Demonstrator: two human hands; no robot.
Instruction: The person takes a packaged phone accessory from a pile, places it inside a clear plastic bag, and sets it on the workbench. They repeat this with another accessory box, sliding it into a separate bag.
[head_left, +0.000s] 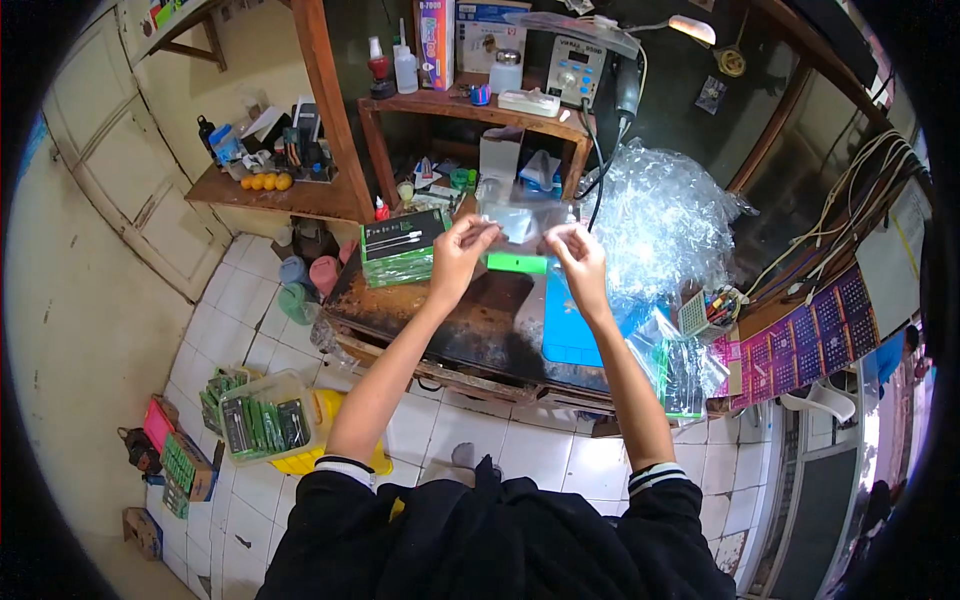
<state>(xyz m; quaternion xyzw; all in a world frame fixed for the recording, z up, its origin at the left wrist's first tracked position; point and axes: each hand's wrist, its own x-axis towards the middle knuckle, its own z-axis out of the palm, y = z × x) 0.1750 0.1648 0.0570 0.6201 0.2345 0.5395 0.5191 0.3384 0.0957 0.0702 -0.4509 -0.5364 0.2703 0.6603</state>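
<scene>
My left hand (463, 251) and my right hand (579, 255) pinch the two sides of a clear plastic bag (516, 225), held up over the wooden workbench (480, 315). Behind the bag's lower edge shows a bright green box edge (517, 262); whether it touches the bag I cannot tell. A stack of black and green boxes (405, 247) stands left of my left hand. Under and beside my right hand lies a blue work mat (570, 330). A big heap of clear plastic bags (660, 217) rises just right of my right hand.
A hot-air rework station (576, 71) stands on the wooden shelf (472, 109), its cable hanging down. At the bench's right end are a small basket of tools (701, 315) and wrapped black boxes (682, 375). On the floor at left, a plastic tub (262, 390) holds more packed boxes.
</scene>
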